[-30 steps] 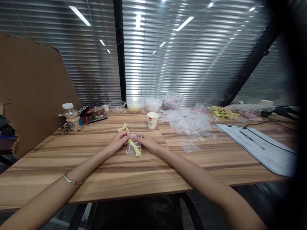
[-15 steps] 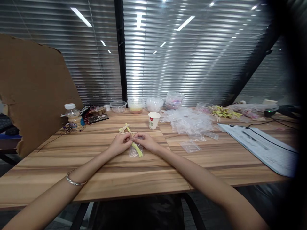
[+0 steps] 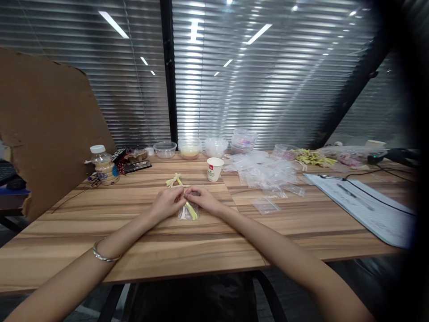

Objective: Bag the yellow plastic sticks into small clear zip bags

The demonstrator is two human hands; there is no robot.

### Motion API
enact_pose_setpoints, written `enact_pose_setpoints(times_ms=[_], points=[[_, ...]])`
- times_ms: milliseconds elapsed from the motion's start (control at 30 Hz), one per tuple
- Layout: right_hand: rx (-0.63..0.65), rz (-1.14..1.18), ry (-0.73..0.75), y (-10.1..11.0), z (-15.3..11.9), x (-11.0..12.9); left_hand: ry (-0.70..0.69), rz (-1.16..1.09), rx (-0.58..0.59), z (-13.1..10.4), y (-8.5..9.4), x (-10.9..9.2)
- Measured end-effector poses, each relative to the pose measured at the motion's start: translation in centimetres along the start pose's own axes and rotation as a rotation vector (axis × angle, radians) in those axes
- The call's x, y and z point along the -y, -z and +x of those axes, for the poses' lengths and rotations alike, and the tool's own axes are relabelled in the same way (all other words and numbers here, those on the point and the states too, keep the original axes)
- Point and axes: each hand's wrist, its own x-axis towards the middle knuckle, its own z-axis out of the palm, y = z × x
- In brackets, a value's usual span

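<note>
My left hand [image 3: 169, 201] and my right hand [image 3: 200, 199] meet at the upper edge of a small clear plastic bag [image 3: 184, 212], each with fingers pinched on it. A yellow-green strip [image 3: 192, 211] lies in or under the bag and slants down to the right; which of the two cannot be made out. Just beyond my fingers, a yellow and cream knotted piece [image 3: 174, 180] rests on the wooden table [image 3: 150, 255]. A white paper cup [image 3: 214, 170] stands behind my right hand.
Clear bags [image 3: 264, 172] are heaped right of the cup, with a single bag [image 3: 264, 205] nearer. Plastic tubs [image 3: 190, 148] line the back. A bottle [image 3: 103, 165] and cardboard [image 3: 50, 116] stand left. A clipboard [image 3: 358, 201] and yellow pieces [image 3: 313, 157] are on the right.
The bag and the strip have shifted slightly left, and less of the strip shows below my fingers. Both hands stay together at the bag's upper edge.
</note>
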Motion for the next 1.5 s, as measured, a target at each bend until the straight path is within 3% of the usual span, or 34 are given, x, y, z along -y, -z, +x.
enact_pose_setpoints(times_ms=[133,300,600,700,1100,1300,1500], points=[[-0.029,0.018,-0.031,0.01,0.01,0.06,0.015,-0.005,-0.007,0.03,-0.05,-0.11],[-0.081,0.13,-0.066,-0.03,-0.01,0.31,0.131,-0.173,-0.059,0.47,-0.27,0.07],[-0.099,0.132,-0.084,0.11,-0.11,0.48,0.241,-0.661,0.08,0.85,-0.43,-0.37],[-0.1,0.176,-0.084,0.13,-0.06,0.27,0.256,-0.735,0.063,0.78,-0.59,-0.36],[-0.211,0.395,-0.103,0.22,0.04,0.25,0.311,-0.783,-0.159,0.94,-0.25,-0.19],[-0.17,0.343,-0.047,0.23,0.03,0.1,0.245,-0.683,0.097,0.75,-0.47,0.04],[-0.123,0.251,-0.042,0.11,-0.23,0.48,0.19,-0.605,0.092,0.71,-0.88,0.12]])
